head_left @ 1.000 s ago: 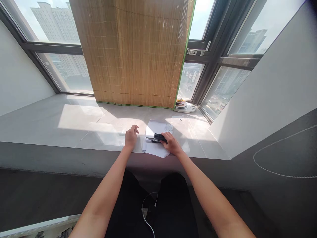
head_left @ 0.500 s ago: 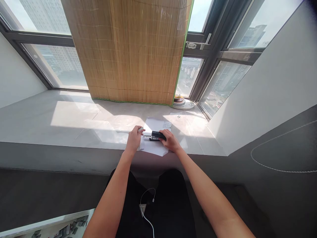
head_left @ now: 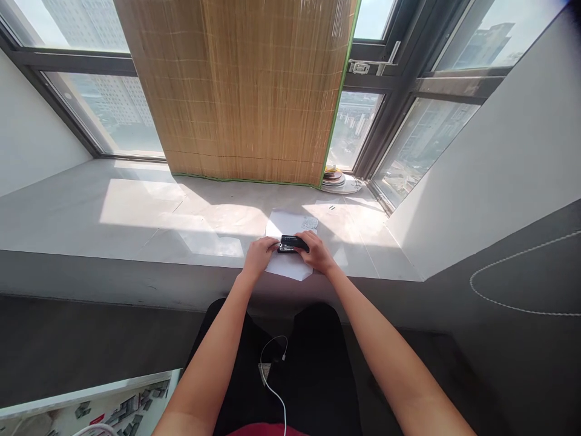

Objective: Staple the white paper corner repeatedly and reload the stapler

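A black stapler point(head_left: 294, 243) is held just over white paper point(head_left: 290, 267), its upper arm raised from its base. My right hand point(head_left: 316, 252) is closed around its right end, thumb and fingers on either side. At the left end, my left hand point(head_left: 259, 255) is closed with its fingertips pinched against the stapler's front. Whether a small piece sits between those fingertips is hidden. The paper lies at the front edge of the sill, under both hands, and carries a small patterned patch point(head_left: 310, 223) near its top right.
The pale tiled sill point(head_left: 136, 233) runs below the windows. Two tiny dark strips point(head_left: 331, 208) lie on it, behind the paper. Stacked plates point(head_left: 340, 184) stand in the back right corner beside a hanging bamboo blind point(head_left: 240, 97). A white cable point(head_left: 275, 396) hangs over my lap.
My left hand has moved right, up to the stapler's left end. The silver rod that stuck out there no longer shows, nor does the small pale piece at my left fingertips.
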`<act>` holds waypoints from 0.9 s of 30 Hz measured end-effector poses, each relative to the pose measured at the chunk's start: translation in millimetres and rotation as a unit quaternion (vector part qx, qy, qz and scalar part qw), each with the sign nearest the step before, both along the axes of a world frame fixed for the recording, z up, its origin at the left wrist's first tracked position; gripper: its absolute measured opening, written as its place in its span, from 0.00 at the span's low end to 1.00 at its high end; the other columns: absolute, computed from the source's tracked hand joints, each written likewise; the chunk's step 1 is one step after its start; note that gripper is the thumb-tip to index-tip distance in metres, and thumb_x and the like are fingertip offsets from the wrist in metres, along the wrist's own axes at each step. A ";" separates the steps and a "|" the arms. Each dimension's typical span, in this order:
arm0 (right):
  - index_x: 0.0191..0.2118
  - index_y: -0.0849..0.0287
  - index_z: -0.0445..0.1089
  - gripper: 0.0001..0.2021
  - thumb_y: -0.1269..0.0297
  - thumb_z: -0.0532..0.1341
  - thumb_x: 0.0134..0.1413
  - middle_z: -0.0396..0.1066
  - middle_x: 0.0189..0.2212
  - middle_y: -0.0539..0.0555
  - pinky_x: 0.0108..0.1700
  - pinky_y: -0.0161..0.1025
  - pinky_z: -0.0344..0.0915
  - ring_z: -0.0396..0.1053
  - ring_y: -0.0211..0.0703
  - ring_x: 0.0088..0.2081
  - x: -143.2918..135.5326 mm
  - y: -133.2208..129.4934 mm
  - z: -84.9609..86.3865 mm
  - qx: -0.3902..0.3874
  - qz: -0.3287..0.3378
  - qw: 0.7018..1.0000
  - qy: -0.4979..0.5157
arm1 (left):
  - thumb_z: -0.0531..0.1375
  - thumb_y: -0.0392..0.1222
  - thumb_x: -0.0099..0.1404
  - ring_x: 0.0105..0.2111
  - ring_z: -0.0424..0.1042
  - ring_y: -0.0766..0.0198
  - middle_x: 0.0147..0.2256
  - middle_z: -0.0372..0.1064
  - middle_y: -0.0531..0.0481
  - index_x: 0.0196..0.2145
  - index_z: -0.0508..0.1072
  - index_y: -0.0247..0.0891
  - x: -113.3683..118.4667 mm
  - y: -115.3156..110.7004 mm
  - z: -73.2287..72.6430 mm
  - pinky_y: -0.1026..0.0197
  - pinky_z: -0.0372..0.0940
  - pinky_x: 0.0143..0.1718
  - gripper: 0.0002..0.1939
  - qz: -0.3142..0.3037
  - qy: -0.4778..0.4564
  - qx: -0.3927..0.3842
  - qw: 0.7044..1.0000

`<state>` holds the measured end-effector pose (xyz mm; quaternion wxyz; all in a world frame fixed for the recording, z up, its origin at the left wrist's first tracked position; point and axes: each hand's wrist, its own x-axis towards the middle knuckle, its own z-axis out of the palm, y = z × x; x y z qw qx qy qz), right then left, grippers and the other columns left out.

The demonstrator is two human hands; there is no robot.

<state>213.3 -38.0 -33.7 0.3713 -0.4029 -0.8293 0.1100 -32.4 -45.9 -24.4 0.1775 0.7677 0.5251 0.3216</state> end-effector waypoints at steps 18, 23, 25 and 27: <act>0.51 0.53 0.77 0.14 0.67 0.66 0.59 0.78 0.45 0.58 0.53 0.55 0.71 0.72 0.56 0.47 4.6 0.2 6.4 -0.008 -0.008 0.991 0.131 | 0.64 0.40 0.69 0.52 0.81 0.49 0.51 0.84 0.48 0.51 0.87 0.46 -33.5 -3.2 21.0 0.49 0.75 0.54 0.15 -0.096 -0.088 -0.057 0.990; 0.49 0.52 0.80 0.13 0.59 0.71 0.58 0.80 0.43 0.56 0.51 0.55 0.72 0.74 0.55 0.47 7.1 2.3 8.8 -0.053 0.028 0.975 0.214 | 0.74 0.42 0.60 0.50 0.82 0.48 0.48 0.85 0.48 0.54 0.85 0.45 -26.1 8.6 41.2 0.48 0.74 0.55 0.23 -0.151 -0.089 -0.051 0.983; 0.47 0.51 0.81 0.12 0.56 0.71 0.58 0.80 0.43 0.56 0.54 0.56 0.71 0.74 0.55 0.46 7.0 1.5 10.9 -0.070 0.053 0.976 0.200 | 0.78 0.40 0.55 0.52 0.80 0.47 0.52 0.84 0.47 0.58 0.83 0.46 -12.9 17.4 48.1 0.47 0.72 0.55 0.32 -0.155 -0.010 -0.023 0.988; 0.46 0.50 0.81 0.12 0.53 0.72 0.59 0.81 0.43 0.56 0.55 0.58 0.70 0.74 0.55 0.46 7.3 0.0 13.8 -0.077 0.055 0.977 0.193 | 0.80 0.39 0.52 0.55 0.78 0.45 0.56 0.81 0.46 0.58 0.81 0.46 2.0 24.5 54.3 0.46 0.70 0.56 0.35 -0.151 0.064 0.019 0.986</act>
